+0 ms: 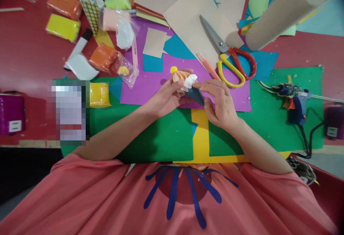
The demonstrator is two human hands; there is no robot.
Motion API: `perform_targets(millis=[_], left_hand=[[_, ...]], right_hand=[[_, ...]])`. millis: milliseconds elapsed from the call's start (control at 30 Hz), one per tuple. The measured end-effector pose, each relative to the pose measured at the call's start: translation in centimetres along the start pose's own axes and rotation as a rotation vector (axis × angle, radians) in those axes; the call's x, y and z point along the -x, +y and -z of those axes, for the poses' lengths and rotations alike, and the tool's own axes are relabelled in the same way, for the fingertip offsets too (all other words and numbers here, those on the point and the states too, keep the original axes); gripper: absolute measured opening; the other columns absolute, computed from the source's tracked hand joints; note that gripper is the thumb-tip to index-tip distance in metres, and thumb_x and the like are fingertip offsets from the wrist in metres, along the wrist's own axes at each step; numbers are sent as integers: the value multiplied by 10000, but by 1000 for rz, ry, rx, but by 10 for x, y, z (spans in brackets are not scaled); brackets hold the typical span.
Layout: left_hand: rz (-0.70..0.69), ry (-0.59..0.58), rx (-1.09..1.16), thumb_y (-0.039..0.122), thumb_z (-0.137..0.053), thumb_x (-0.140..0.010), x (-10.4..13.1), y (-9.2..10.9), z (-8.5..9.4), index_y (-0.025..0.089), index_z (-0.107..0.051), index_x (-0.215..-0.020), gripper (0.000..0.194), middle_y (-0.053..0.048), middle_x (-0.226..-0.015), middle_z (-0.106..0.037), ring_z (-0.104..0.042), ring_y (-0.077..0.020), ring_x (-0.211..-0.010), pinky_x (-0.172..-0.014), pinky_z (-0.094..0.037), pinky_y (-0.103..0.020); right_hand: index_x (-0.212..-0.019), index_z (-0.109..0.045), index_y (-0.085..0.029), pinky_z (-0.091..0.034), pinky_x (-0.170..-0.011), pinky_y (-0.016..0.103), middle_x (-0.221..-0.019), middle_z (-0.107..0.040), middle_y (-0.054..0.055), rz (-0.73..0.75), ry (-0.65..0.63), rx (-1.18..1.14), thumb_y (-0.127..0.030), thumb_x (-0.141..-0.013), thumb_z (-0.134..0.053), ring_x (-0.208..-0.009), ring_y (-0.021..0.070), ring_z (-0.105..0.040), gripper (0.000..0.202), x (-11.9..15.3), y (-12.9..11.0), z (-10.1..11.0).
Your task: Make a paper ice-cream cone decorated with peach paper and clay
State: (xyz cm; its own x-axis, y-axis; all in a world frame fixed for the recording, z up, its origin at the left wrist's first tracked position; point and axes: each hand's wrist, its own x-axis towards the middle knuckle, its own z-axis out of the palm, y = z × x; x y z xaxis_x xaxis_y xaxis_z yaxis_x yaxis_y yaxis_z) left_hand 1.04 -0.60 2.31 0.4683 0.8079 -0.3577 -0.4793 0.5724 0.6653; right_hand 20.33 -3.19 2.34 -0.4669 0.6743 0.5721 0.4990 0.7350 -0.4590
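Note:
A small craft ice cream cone (195, 95) with a dark blue cone is held above the purple sheet (166, 95), tilted with its tip toward the lower right. White fluffy clay (190, 81) rings its rim, and a peach swirl (180, 75) with a yellow ball (173, 70) forms the top. My left hand (168, 97) is closed around the topped end. The fingers of my right hand (220, 102) are bent against the cone's right side, touching the white clay and the cone near its tip.
Scissors (220, 44) with red and yellow handles lie beyond my right hand. A glue gun (297, 106) rests at the right on a green mat (231, 138). Clay packets (63, 27) and a finished cone (90, 11) are at the upper left; a cardboard tube (285, 13) is upper right.

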Motion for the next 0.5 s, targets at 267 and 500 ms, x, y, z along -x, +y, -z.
perform_targets(millis=[267, 500], left_hand=[[2, 40, 18, 319, -610, -897, -1, 3, 0, 237, -662, -1094, 219, -22, -1010, -746, -689, -224, -1105, -870, -571, -316], [34, 51, 64, 389, -619, -839, -3, 7, 4, 197, -648, -1101, 326, -63, -1092, -749, -648, -297, -1231, -925, -549, -371]], right_hand=[[-1329, -453, -230, -601, -860, 468, -1107, -724, 105, 21, 88, -2, -72, -900, -448, -1024, 250, -690, 457, -1, -2, 0], [-1350, -452, -223, -620, -772, 389, -1127, -717, 105, -182, -46, -62, -319, -961, -570, -900, 216, -714, 418, -2, -4, -2]])
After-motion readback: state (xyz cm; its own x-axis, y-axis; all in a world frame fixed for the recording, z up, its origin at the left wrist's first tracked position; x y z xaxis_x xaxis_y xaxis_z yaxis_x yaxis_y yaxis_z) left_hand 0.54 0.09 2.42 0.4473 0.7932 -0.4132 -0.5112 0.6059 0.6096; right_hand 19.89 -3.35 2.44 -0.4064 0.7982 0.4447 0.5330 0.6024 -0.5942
